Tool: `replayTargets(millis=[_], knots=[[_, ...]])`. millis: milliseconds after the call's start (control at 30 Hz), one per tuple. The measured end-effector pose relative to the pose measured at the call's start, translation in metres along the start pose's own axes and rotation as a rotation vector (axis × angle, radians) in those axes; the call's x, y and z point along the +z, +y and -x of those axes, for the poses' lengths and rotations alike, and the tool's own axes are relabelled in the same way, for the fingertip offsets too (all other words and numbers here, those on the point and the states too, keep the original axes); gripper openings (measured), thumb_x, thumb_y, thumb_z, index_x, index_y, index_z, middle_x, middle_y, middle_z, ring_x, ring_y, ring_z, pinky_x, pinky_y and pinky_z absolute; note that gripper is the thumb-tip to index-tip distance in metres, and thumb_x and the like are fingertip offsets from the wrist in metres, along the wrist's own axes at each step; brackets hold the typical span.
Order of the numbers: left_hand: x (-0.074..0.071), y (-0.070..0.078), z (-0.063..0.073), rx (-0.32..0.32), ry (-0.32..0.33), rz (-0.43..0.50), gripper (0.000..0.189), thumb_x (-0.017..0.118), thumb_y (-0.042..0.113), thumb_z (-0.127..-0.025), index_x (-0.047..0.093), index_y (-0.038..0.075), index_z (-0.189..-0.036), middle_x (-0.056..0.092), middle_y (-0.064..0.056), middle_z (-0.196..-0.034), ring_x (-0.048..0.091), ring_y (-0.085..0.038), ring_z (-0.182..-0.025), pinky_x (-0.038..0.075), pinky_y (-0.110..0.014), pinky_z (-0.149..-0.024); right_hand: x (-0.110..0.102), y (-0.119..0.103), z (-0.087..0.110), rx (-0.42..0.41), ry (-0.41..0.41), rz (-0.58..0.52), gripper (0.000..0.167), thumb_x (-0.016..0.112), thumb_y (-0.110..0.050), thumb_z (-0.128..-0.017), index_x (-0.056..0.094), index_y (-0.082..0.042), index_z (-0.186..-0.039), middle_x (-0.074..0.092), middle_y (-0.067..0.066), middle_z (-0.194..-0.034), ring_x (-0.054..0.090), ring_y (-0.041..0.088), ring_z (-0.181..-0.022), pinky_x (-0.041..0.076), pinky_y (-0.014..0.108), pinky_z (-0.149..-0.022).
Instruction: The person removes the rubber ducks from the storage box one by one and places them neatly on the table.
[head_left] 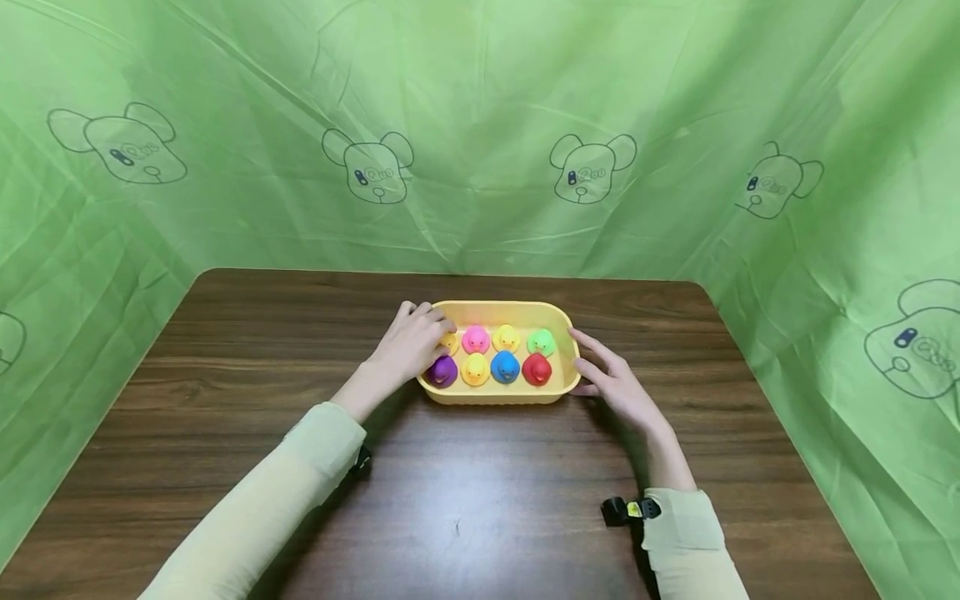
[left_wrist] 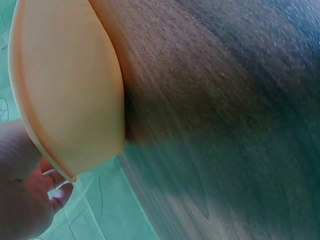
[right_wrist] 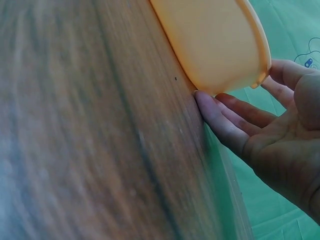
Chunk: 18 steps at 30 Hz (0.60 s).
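Note:
A pale yellow plastic tray [head_left: 498, 398] sits on the table with several small rubber ducks in two rows. My left hand [head_left: 412, 337] reaches over the tray's left end, thumb and fingers around a yellow duck [head_left: 450, 342] in the back corner, which they partly cover. Just in front of them sits a purple duck [head_left: 442, 372]. At the other end, my right hand [head_left: 618, 387] touches the tray's outer wall with extended, spread fingers. In the right wrist view those fingers [right_wrist: 222, 120] meet the wall low down and at the rim. The left wrist view hides the ducks behind the tray wall [left_wrist: 75, 90].
Along the back row are a pink duck [head_left: 476, 339], another yellow one and a green duck [head_left: 541, 342]. The front row also has a yellow, a blue duck [head_left: 505, 367] and a red duck [head_left: 536, 369]. Green cloth [head_left: 480, 167] hangs behind the brown wooden table [head_left: 480, 500].

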<state>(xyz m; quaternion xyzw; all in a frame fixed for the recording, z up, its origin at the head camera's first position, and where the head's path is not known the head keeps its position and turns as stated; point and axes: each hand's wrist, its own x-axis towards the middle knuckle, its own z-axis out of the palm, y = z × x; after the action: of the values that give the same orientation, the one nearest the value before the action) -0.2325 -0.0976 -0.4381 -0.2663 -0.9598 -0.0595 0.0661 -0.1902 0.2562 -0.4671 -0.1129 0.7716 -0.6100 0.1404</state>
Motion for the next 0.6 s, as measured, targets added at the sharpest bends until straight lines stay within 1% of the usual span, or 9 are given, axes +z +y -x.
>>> replayTargets(millis=[233, 467, 600], knots=[[-0.003, -0.004, 0.003, -0.003, 0.009, 0.016, 0.028, 0.080, 0.025, -0.089, 0.075, 0.014, -0.115, 0.074, -0.006, -0.114, 0.059, -0.027, -0.111, 0.038, -0.047, -0.100, 0.003, -0.001, -0.003, 0.003, -0.008, -0.011, 0.056, 0.050, -0.021, -0.109, 0.032, -0.020, -0.162, 0.041, 0.023, -0.159, 0.062, 0.034, -0.123, 0.063, 0.044, -0.089], [-0.008, -0.004, 0.000, 0.013, 0.049, 0.053, 0.030, 0.078, 0.025, -0.091, 0.075, 0.014, -0.118, 0.073, -0.007, -0.118, 0.057, -0.026, -0.108, 0.039, -0.046, -0.100, -0.001, -0.001, 0.000, 0.007, -0.002, 0.008, 0.056, 0.049, -0.020, -0.110, 0.031, -0.017, -0.163, 0.041, 0.026, -0.158, 0.060, 0.040, -0.125, 0.063, 0.044, -0.088], [-0.014, -0.005, 0.001, 0.013, 0.065, 0.059, 0.029, 0.079, 0.026, -0.091, 0.076, 0.015, -0.118, 0.073, -0.007, -0.115, 0.057, -0.026, -0.107, 0.041, -0.046, -0.098, -0.001, 0.000, 0.000, 0.003, -0.010, 0.003, 0.056, 0.049, -0.020, -0.110, 0.030, -0.017, -0.163, 0.039, 0.025, -0.160, 0.059, 0.042, -0.126, 0.063, 0.045, -0.089]])
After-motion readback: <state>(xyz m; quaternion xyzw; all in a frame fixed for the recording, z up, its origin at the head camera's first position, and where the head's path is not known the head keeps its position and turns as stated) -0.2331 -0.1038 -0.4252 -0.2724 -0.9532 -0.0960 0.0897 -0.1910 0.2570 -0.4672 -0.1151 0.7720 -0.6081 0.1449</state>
